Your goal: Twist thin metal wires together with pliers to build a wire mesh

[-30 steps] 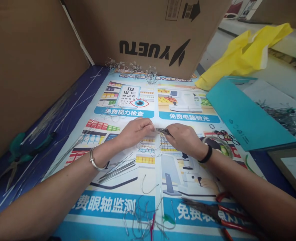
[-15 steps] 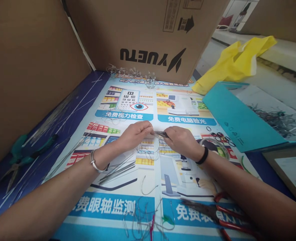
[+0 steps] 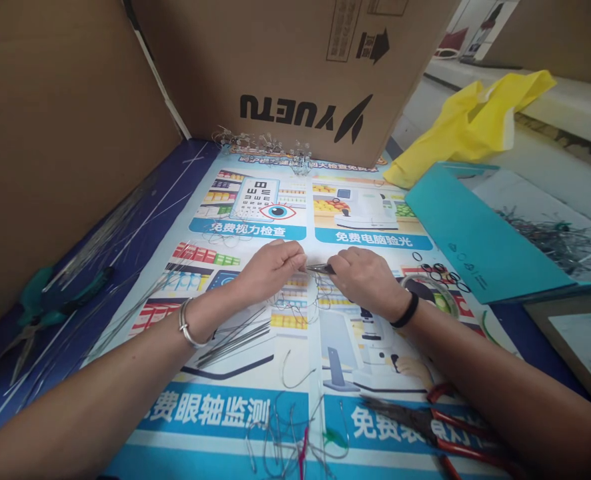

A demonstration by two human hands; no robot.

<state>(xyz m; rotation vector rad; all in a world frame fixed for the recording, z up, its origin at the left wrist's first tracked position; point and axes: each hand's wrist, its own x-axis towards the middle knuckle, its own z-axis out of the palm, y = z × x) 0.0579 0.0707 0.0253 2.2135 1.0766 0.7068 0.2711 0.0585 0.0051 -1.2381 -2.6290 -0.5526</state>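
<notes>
My left hand [image 3: 275, 270] is pinched closed at the middle of the poster. Whatever sits between its fingertips is too small to make out. My right hand [image 3: 363, 280] is wrapped around a small pair of pliers [image 3: 319, 269], whose handles are mostly hidden in the palm. The plier jaws point left and meet my left fingertips. Thin curled wires [image 3: 295, 303] show just below both hands; I cannot tell whether they hang or lie there. Straight wire pieces [image 3: 235, 343] lie by my left wrist. Several bent wire hooks [image 3: 290, 433] lie at the near edge.
Red-handled pliers [image 3: 435, 427] lie under my right forearm, teal-handled pliers [image 3: 38, 313] at far left. Cardboard [image 3: 295, 60] walls the back and left. A teal box [image 3: 485, 233] with metal pieces, small black rings [image 3: 438, 270] and a yellow cloth [image 3: 465, 133] are on the right.
My right hand has risen slightly and turned, and the plier jaws now lie more level. My left hand stays almost in place, still pinched.
</notes>
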